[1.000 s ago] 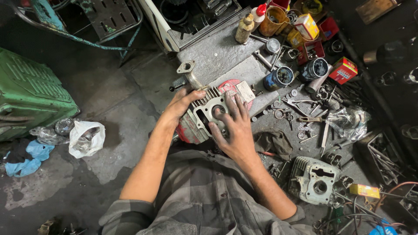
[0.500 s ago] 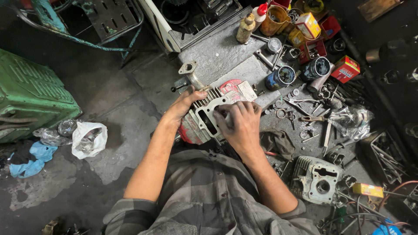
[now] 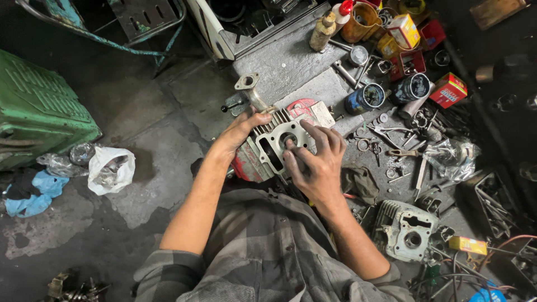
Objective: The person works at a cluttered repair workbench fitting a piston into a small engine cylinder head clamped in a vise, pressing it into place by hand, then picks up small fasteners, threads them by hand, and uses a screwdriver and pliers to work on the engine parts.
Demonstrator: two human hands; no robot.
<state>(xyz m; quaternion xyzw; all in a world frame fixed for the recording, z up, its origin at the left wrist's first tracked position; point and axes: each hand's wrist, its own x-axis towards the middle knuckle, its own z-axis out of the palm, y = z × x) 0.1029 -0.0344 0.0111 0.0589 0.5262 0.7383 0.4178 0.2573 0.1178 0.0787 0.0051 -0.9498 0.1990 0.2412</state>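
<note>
A grey finned engine cylinder block [image 3: 278,141] with a round bore rests on a red round tin [image 3: 249,165] on the concrete floor. My left hand [image 3: 241,130] grips the block's upper left side by its fins. Over the block's flat top face lies my right hand [image 3: 316,162], fingers spread, with the fingertips at the bore's rim. Neither hand holds a tool that I can see.
A second cylinder casting [image 3: 405,230] lies at the lower right. Cans [image 3: 364,98], small boxes [image 3: 448,89], pliers [image 3: 391,131], rings and loose parts crowd the right. A green metal case [image 3: 39,109] and a white plastic bag [image 3: 111,169] lie on the left. A metal pipe fitting [image 3: 246,92] lies above the block.
My right hand has shifted on the block's top face, fingers sliding toward the bore. The block has turned slightly under my hands. My left hand keeps its grip.
</note>
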